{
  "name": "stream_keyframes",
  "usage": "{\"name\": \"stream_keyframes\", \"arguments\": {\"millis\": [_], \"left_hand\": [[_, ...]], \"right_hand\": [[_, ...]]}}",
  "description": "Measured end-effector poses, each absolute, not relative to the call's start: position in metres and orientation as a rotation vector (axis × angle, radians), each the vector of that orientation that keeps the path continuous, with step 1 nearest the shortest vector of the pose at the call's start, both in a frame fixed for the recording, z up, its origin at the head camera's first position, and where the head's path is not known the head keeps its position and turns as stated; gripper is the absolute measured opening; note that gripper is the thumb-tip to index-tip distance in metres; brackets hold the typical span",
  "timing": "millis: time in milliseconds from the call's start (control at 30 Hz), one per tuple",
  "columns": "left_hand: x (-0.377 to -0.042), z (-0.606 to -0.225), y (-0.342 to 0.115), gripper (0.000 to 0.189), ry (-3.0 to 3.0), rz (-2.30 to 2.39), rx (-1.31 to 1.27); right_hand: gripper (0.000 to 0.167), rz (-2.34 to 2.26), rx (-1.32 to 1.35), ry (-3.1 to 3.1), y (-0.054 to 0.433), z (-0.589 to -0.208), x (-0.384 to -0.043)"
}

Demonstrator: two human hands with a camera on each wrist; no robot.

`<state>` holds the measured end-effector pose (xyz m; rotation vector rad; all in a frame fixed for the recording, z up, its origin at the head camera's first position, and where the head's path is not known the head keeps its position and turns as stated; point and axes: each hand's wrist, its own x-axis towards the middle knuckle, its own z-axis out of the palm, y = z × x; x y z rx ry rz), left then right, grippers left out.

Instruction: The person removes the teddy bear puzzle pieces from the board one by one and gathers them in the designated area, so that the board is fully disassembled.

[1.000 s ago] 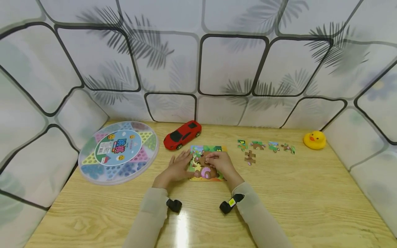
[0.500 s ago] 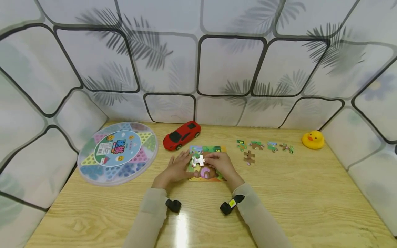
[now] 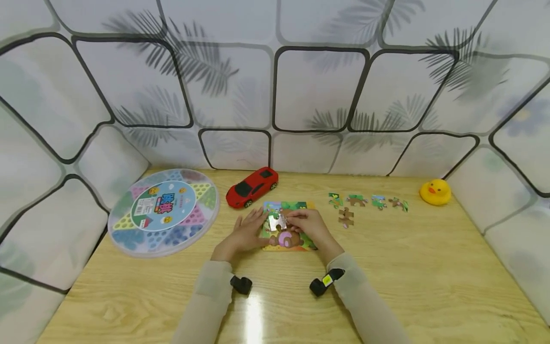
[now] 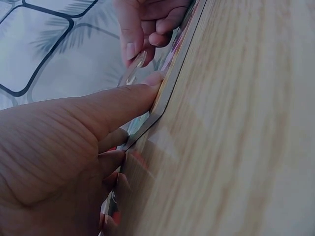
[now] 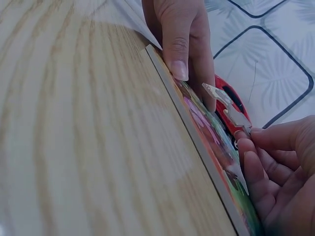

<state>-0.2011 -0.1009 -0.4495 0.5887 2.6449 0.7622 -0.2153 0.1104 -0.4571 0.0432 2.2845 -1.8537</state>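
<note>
A colourful jigsaw board (image 3: 288,248) with a brown animal printed on it lies flat on the table. My left hand (image 3: 245,234) rests at its left side with fingers extended. In the left wrist view, the left thumb (image 4: 125,103) presses on the board's near edge. Over the board, my right hand (image 3: 312,225) pinches a jigsaw piece (image 3: 277,221) between thumb and forefinger. That piece shows a pale, shiny face in the head view. The right wrist view has the jigsaw piece (image 5: 229,108) tilted above the board's surface.
Several loose jigsaw pieces (image 3: 346,217) lie right of the board. Behind it stands a red toy car (image 3: 252,187). A round Chinese checkers set (image 3: 164,210) lies at the left, and a yellow rubber duck (image 3: 436,192) sits far right, near the patterned backdrop (image 3: 322,91).
The jigsaw piece in my right hand has turned, so its pale face shows; it then shifted slightly right. My right wrist has moved a little right. The left hand has stayed put.
</note>
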Motion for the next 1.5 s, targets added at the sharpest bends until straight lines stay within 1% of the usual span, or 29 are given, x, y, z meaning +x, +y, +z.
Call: {"name": "stream_keyframes", "arguments": {"millis": [167, 367, 767, 1167, 1500], "left_hand": [[-0.2, -0.448, -0.102, 0.087, 2.634, 0.794, 0.583], [-0.2, -0.448, -0.102, 0.086, 2.633, 0.796, 0.586], [-0.2, -0.447, -0.103, 0.086, 2.618, 0.805, 0.584], [-0.199, -0.449, -0.101, 0.086, 2.63, 0.776, 0.594], [-0.2, -0.45, -0.102, 0.087, 2.639, 0.767, 0.605]], "right_hand": [[0.019, -1.862, -0.003, 2.274, 0.116, -0.456, -0.216], [0.02, -1.915, 0.025, 2.247, 0.135, -0.453, -0.215], [0.029, -1.818, 0.061, 2.396, 0.197, -0.442, -0.215], [0.037, -1.909, 0.177, 2.426, 0.261, -0.44, -0.207], [0.04, -1.863, 0.246, 2.505, 0.299, -0.442, -0.205]]}}
